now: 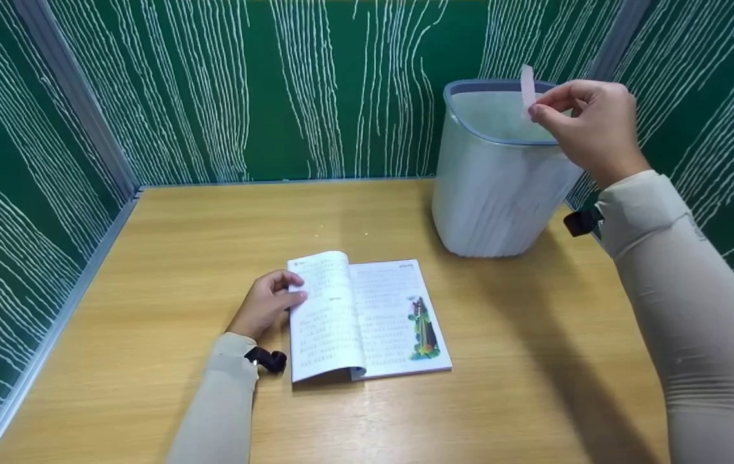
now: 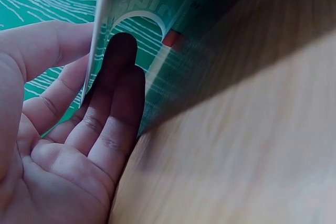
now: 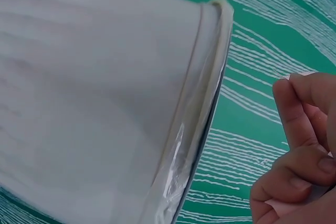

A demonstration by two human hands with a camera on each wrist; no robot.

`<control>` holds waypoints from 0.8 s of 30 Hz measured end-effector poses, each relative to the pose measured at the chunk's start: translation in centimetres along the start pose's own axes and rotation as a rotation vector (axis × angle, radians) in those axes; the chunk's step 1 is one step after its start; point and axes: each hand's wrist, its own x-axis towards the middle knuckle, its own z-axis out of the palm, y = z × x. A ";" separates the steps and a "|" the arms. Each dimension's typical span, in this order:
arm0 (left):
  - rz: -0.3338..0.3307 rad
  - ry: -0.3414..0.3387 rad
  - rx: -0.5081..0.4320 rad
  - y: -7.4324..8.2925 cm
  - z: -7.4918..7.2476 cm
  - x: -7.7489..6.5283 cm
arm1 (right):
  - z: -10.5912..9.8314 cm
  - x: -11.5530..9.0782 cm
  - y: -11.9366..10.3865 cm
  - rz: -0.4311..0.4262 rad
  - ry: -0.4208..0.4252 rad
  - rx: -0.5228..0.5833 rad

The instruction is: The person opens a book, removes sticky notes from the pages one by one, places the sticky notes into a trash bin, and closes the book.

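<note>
An open book (image 1: 386,322) lies on the table, with printed text on both pages and a coloured picture on the right one. My left hand (image 1: 267,303) holds its raised left side, thumb on the page and the other fingers behind; in the left wrist view the cover (image 2: 157,3) stands between them. Above the rim of a white bin (image 1: 495,193), my right hand (image 1: 598,125) pinches a pale pink strip of paper (image 1: 527,87) between thumb and fingertips. Only a sliver of the strip shows in the right wrist view, beside the lined bin's rim.
The bin has a blue-grey rim and stands at the table's back right. Green panels (image 1: 392,84) with white wavy lines surround the wooden table (image 1: 212,225) at the back and sides. A few tiny specks lie behind the book.
</note>
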 end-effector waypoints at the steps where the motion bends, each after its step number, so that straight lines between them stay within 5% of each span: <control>1: 0.000 0.000 -0.002 0.0 0.0 0.0 | 0.0 0.2 0.1 0.007 -0.004 -0.006; 24: 0.009 -0.003 -0.015 -0.1 0.0 0.0 | 0.2 2.1 1.7 0.094 -0.081 -0.211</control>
